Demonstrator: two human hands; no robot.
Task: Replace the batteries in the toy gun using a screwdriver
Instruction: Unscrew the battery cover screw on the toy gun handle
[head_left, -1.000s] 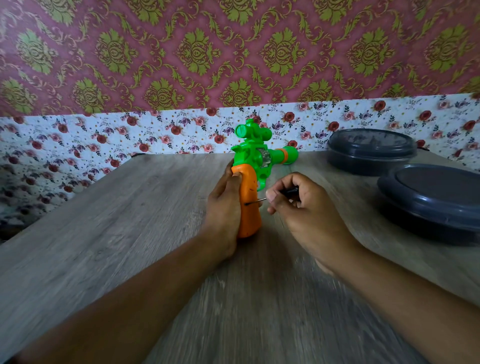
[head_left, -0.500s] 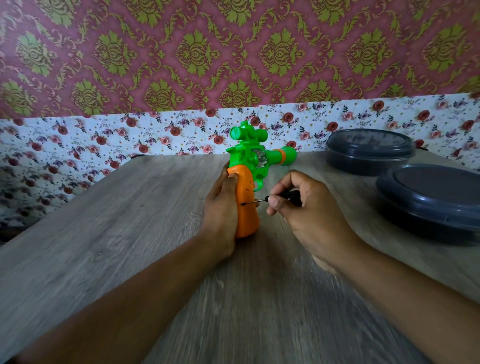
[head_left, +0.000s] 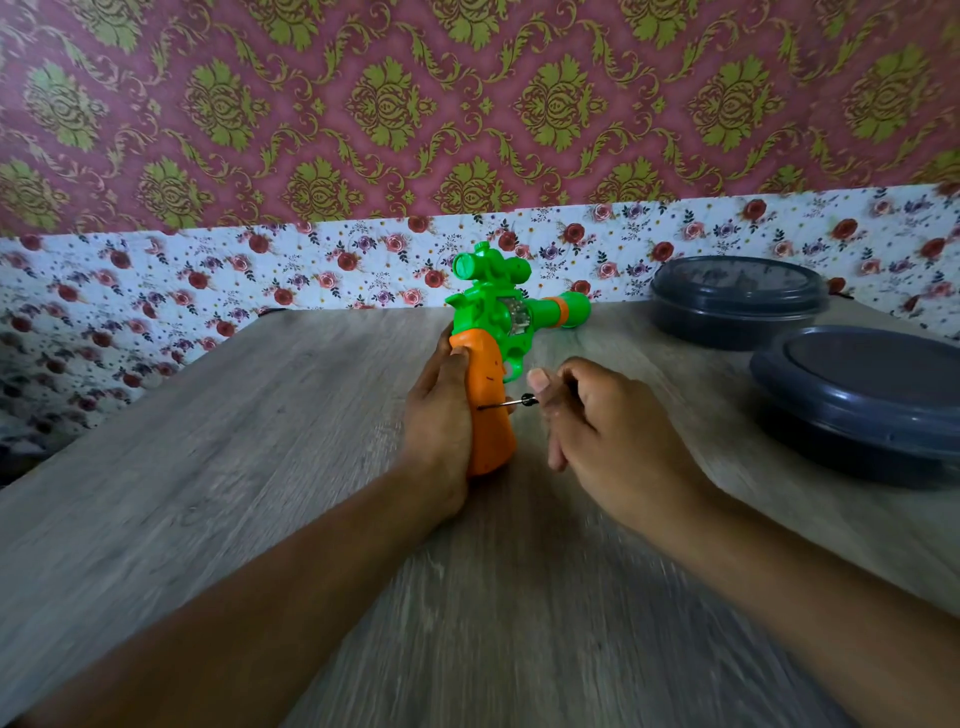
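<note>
A wooden table (head_left: 218, 467) fills the lower two thirds of the frame, backed by a wall (head_left: 467, 104) of red and green patterned paper above a white flowered strip. Two dark round lidded containers sit at the right edge: the nearer one (head_left: 862, 400) at middle right, the farther one (head_left: 737, 299) just behind it toward the wall. Both forearms reach in from the bottom corners and meet at the centre. There the toy gun (head_left: 498, 332) stands upright on the butt of its orange grip, green body and scope on top, barrel pointing right. The left hand (head_left: 439, 421) wraps the grip from the left, thumb laid on its facing side, fingers curled behind it. The right hand (head_left: 608, 436), just right of the grip, pinches the dark handle of a small screwdriver (head_left: 511, 402) between thumb and curled fingers. Its thin metal shaft runs leftward, the tip touching the grip's right side about halfway up.
</note>
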